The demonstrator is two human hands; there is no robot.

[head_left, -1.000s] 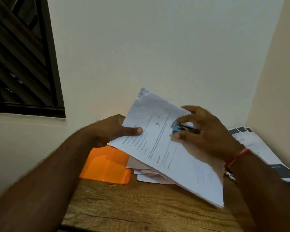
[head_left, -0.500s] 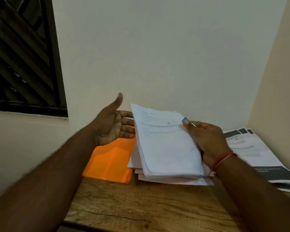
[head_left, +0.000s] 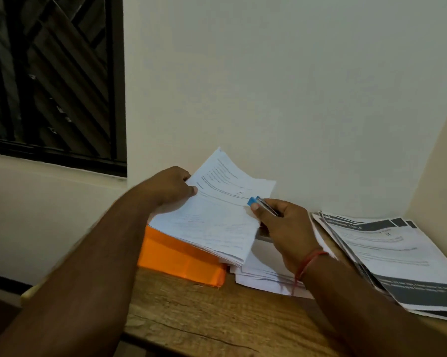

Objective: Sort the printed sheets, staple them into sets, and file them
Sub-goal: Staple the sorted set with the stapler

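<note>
Grips the left edge of the sheet bundle (head_left: 217, 222) with the left hand (head_left: 169, 188), thumb on top, fingers curled underneath. Lifts that side so as to tilt the bundle, near edge low over the orange folder (head_left: 181, 258), far corner raised towards the wall. Probably done to read the top page and leaf through. Pinches the bundle's right edge with the right hand (head_left: 281, 228), thumb pressed on the top sheet, and traps a pen (head_left: 262, 204) with a blue cap between the fingers. Likely holds the pen ready for marking pages, judging by a handwritten mark just beside its cap. Cannot tell how the lower fingers lie under the paper. Leaves loose sheets (head_left: 263, 278) flat on the wooden table (head_left: 217, 318) beneath the right wrist, close against the folder's right end; looks like the unsorted remainder. Leaves printed sets (head_left: 397, 253) with dark header bands fanned at the right, apart from the bundle, near the wall corner; probably a separate group. Reads as the sorting step: no stapler in view, nothing visibly filed. Uses the folder as a rest under the low edge, possibly the filing spot. Risks sheets sliding off the low edge if either pinch loosens
</note>
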